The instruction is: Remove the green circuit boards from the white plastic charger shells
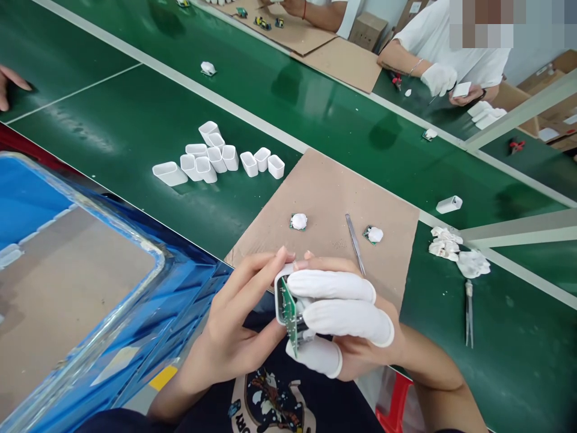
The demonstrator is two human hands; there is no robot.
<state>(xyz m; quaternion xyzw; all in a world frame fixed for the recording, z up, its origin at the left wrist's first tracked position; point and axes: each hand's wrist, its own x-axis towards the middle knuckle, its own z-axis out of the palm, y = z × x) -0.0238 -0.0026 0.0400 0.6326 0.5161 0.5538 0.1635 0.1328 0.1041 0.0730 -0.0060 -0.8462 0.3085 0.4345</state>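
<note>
In my left hand (246, 325) is a white plastic housing (279, 296), gripped between fingers and thumb with its open end turned to the right. My right hand (356, 319), with white finger cots on several fingers, pinches a green circuit board (290, 316). The board stands at the housing's opening, its upper part inside the rim; how deep it sits I cannot tell. Beyond my hands, two small boards topped with white lumps, a left one (298, 222) and a right one (374, 234), lie on the cardboard sheet (333, 180). Metal tweezers (355, 243) rest between them.
Several empty white housings (206, 168) stand left on the green bench (135, 132). Finger cots (472, 263) and a second pair of tweezers (469, 313) lie right. A blue crate (180, 337) is at my left. Across the belt, a co-worker's gloved hand (438, 79) works.
</note>
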